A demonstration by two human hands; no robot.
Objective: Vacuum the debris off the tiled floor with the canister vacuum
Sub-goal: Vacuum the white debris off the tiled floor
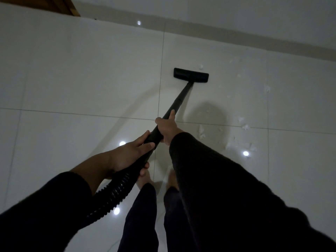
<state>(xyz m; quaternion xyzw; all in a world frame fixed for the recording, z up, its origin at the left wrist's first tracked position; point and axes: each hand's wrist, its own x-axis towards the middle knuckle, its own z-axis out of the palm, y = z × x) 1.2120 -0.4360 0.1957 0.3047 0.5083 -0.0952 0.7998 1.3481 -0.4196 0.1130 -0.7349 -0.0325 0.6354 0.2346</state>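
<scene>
A black vacuum wand [179, 100] slants from my hands up to a flat black floor head [190, 75] resting on the glossy white tiled floor [81, 79]. My right hand [167, 127] grips the wand higher up, thumb lying along it. My left hand [132, 153] grips the wand's lower end where the ribbed black hose [111, 195] begins. White debris scraps [238, 142] lie scattered to the right of the wand, and one small bit [201, 66] sits just beyond the head. The canister is out of view.
A wall with a grey skirting strip [254, 40] runs along the far side. A brown wooden door edge [71, 6] shows at top left. My bare feet [145, 177] stand below the hands. Ceiling lights reflect as bright spots on the tiles.
</scene>
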